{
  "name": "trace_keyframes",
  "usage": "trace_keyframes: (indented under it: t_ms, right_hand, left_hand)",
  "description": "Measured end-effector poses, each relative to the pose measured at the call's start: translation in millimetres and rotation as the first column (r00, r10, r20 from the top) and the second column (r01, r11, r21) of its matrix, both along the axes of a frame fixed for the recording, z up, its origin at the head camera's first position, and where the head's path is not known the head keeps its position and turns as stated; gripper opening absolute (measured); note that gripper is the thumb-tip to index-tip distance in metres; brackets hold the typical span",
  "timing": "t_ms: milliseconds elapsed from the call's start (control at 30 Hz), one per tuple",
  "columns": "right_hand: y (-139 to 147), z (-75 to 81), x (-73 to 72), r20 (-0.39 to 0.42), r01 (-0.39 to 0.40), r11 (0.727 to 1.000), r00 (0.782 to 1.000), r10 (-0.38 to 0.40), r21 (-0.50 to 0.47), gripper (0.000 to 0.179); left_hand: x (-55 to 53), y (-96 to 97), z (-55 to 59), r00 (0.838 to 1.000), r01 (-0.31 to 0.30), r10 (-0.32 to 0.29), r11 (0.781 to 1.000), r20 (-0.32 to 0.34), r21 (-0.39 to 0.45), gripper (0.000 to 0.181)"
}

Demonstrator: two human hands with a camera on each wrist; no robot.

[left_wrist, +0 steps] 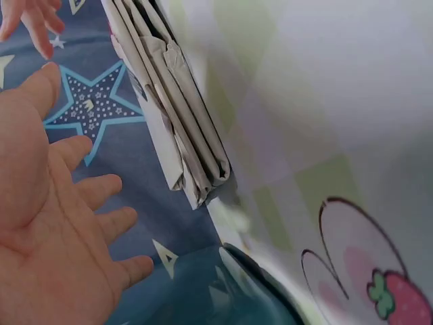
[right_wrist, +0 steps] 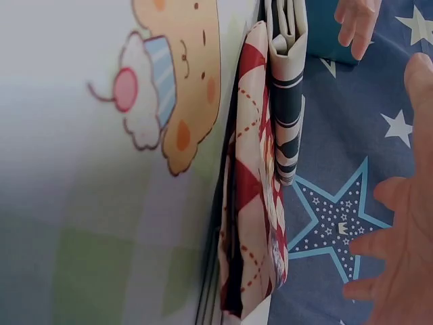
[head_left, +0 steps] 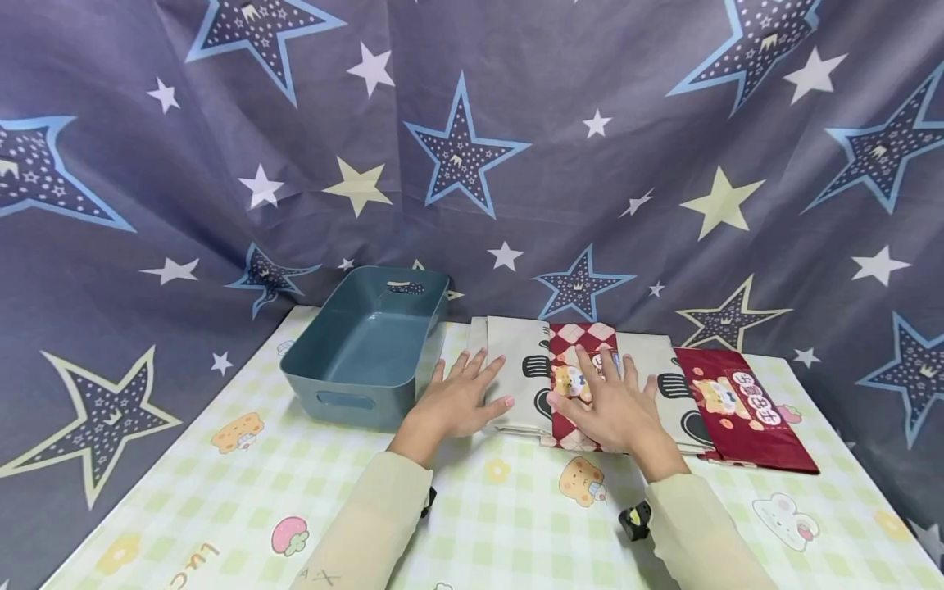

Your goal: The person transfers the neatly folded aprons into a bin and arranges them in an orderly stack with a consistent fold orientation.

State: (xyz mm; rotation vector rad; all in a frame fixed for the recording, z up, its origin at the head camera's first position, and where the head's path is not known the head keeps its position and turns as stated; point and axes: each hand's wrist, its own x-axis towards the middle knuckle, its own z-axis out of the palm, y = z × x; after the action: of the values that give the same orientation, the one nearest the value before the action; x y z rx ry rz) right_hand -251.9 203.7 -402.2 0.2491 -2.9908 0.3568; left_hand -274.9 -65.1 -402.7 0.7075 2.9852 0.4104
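Folded pieces of cloth lie in an overlapping row: a cream one [head_left: 516, 344] printed with black kitchen utensils, a red-and-cream diamond-patterned one [head_left: 583, 334] with a cartoon animal, a second cream one [head_left: 642, 348], and a dark red one [head_left: 774, 442] with white lettering. My left hand [head_left: 459, 401], fingers spread, is over the left end of the row, beside the bin. Fingers also spread, my right hand [head_left: 615, 410] is above the patterned piece and the second cream one. Both wrist views show the palms apart from the folded layers [left_wrist: 183, 128], holding nothing.
A blue-grey plastic bin [head_left: 310, 401] with handle slots stands left of the cloths. Beneath everything lies a green-and-white checked tablecloth [head_left: 501, 524] with cartoon prints. A dark star-patterned curtain [head_left: 553, 49] hangs behind the table and along its sides.
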Motion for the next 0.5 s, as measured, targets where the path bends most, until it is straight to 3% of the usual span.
trace_keyframes:
  t_ms: [500]
  right_hand:
    - [-13, -0.5, -16.1, -0.051, -0.047, 0.997, 0.998, 0.044, -0.058, 0.097]
  left_hand:
    - [-15.5, 12.9, -5.0, 0.999, -0.016, 0.012, 0.995, 0.046, 0.095, 0.072]
